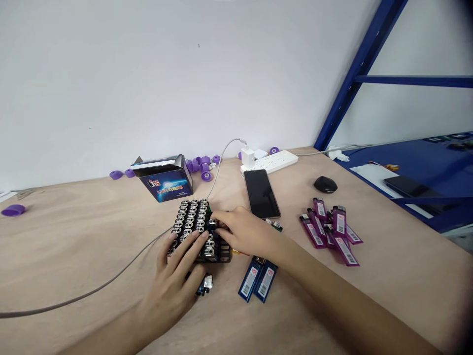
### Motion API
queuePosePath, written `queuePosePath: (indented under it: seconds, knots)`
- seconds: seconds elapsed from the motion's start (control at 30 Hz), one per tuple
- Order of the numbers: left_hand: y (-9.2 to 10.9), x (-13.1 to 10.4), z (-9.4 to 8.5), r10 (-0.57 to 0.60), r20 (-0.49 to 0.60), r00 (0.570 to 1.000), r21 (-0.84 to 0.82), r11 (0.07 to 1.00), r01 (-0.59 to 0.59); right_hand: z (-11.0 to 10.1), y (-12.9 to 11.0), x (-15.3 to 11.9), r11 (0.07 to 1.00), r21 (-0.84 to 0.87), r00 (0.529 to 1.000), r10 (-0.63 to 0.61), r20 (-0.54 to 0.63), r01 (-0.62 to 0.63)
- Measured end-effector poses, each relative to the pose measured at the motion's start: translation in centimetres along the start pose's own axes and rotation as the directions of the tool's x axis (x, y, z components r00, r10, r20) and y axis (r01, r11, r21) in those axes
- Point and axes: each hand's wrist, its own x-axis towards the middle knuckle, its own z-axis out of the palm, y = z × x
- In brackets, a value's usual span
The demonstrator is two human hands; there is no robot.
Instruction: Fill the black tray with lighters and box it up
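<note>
A black tray [225, 252] holds rows of upright lighters [192, 212] with shiny metal tops. My left hand [180, 278] lies over the front left of the rows, fingers spread on the lighter tops. At the right side of the rows, my right hand [236, 229] pinches a lighter [212, 223] between thumb and forefinger, its body mostly hidden. Beneath my left hand, a lighter [207, 282] lies partly covered on the table. Blue lighters [248, 281] lie on the table under and beside my right wrist.
Several purple lighters [340, 221] are piled at the right, near a black mouse [325, 184]. Behind the tray are an open lighter box [168, 185], purple caps [206, 175], a phone [261, 193] and a white power strip [281, 160]. A grey cable [111, 280] crosses the left side.
</note>
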Motion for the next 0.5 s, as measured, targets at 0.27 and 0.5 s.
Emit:
queuePosePath:
  seconds: [0.27,0.5]
  knots:
    - [-0.1,0.0,0.0,0.007,0.004,1.0,-0.017,1.0,-0.007,-0.4,-0.6,0.2,0.99,0.138,0.999,0.03,-0.012,-0.028]
    - [0.0,0.0,0.1,-0.001,-0.005,1.0,-0.003,1.0,0.001,-0.1,-1.1,-0.1,0.996,-0.089,0.999,0.024,0.027,-0.022]
